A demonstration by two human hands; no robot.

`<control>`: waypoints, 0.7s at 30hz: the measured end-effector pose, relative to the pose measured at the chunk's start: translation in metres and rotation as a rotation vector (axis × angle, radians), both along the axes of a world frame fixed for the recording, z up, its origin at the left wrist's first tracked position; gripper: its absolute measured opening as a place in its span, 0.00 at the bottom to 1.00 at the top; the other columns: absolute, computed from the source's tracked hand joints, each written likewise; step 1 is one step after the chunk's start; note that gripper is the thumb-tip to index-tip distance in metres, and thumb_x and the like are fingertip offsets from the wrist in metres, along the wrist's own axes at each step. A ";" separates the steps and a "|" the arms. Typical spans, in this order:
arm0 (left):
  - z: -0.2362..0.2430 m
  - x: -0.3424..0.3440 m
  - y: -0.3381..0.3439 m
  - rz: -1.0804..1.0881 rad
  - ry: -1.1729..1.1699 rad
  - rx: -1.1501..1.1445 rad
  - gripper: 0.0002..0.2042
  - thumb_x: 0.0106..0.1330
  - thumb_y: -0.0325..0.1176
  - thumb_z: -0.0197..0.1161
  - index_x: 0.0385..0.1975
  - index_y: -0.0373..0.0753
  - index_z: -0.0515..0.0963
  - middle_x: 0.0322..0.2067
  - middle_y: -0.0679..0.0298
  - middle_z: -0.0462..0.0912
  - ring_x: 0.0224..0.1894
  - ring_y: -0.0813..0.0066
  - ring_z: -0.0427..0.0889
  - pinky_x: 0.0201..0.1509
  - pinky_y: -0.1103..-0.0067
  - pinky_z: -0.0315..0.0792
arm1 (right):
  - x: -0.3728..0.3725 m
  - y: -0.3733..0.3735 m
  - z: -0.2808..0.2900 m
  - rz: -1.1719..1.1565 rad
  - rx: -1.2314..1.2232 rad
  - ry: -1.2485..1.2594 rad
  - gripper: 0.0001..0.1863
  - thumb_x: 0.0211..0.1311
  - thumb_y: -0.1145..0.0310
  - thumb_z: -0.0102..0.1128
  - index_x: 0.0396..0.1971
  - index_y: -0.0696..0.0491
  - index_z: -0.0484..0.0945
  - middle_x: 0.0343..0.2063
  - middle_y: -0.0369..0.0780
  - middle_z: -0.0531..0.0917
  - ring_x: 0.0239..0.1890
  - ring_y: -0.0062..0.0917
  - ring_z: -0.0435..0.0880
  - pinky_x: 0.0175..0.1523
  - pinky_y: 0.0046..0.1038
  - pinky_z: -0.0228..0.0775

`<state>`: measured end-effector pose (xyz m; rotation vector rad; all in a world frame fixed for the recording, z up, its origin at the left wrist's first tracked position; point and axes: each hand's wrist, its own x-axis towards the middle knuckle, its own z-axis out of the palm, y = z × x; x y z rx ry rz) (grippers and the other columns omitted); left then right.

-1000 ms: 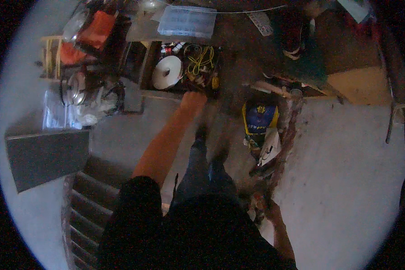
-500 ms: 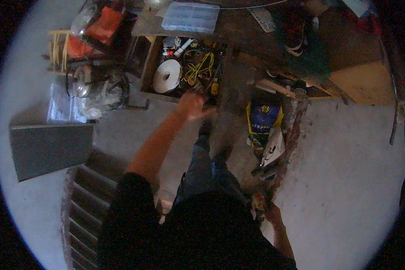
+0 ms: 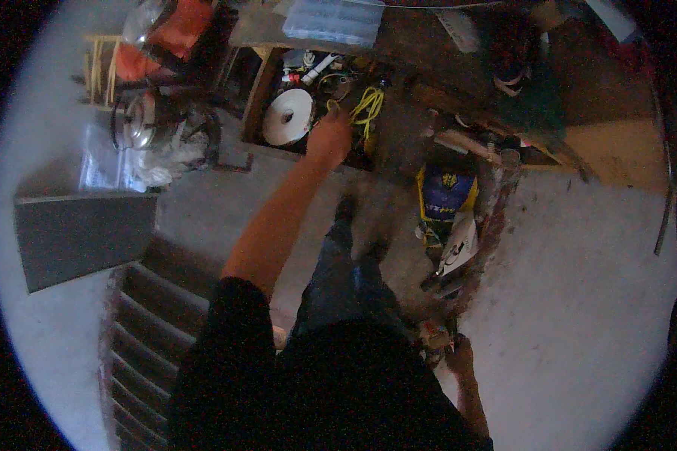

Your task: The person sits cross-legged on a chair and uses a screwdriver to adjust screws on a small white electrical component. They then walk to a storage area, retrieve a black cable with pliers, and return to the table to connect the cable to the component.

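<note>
Your left hand (image 3: 328, 137) is stretched out over the open wooden crate (image 3: 257, 98) on the floor, its fingers right at the tangled yellow cord (image 3: 368, 105), though whether they grip it I cannot tell. One yellow cord, looped and bright, lies just right of one round white reel (image 3: 287, 116). Your right hand (image 3: 459, 353) hangs low by your hip, fingers too dim to read.

We count one white disc (image 3: 289, 116), one yellow cord (image 3: 370, 105), one clear organizer case (image 3: 335, 16), one grey board (image 3: 83, 237), one blue-and-yellow bag (image 3: 445, 192), and two hands (image 3: 329, 139), the other (image 3: 459, 353) down low.
</note>
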<state>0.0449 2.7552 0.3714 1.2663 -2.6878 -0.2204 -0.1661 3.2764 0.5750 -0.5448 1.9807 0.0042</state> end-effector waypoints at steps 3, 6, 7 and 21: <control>0.062 0.019 0.028 0.180 0.169 0.235 0.12 0.65 0.28 0.59 0.47 0.34 0.79 0.44 0.51 0.82 0.46 0.49 0.82 0.48 0.62 0.80 | -0.005 0.043 -0.040 0.101 -0.099 0.155 0.22 0.69 0.65 0.58 0.58 0.60 0.73 0.52 0.55 0.79 0.53 0.50 0.80 0.56 0.44 0.74; 0.041 0.054 0.002 0.181 0.028 0.251 0.13 0.64 0.29 0.60 0.47 0.37 0.80 0.45 0.52 0.82 0.47 0.50 0.81 0.47 0.62 0.79 | -0.011 0.030 -0.039 0.183 -0.076 0.094 0.24 0.69 0.63 0.57 0.61 0.60 0.72 0.54 0.56 0.78 0.57 0.50 0.79 0.59 0.44 0.72; 0.007 0.083 -0.016 0.181 0.226 0.277 0.12 0.64 0.29 0.60 0.47 0.37 0.80 0.44 0.52 0.82 0.46 0.51 0.82 0.46 0.62 0.79 | -0.016 0.013 -0.031 0.163 -0.128 0.032 0.24 0.69 0.63 0.56 0.61 0.60 0.72 0.54 0.56 0.78 0.57 0.51 0.79 0.59 0.45 0.72; 0.081 0.048 -0.101 0.199 0.511 -0.086 0.10 0.70 0.37 0.61 0.35 0.35 0.81 0.32 0.46 0.84 0.33 0.45 0.83 0.37 0.61 0.76 | -0.030 0.057 -0.059 -0.007 -0.163 0.172 0.22 0.71 0.62 0.56 0.58 0.60 0.73 0.49 0.55 0.79 0.50 0.50 0.80 0.56 0.44 0.73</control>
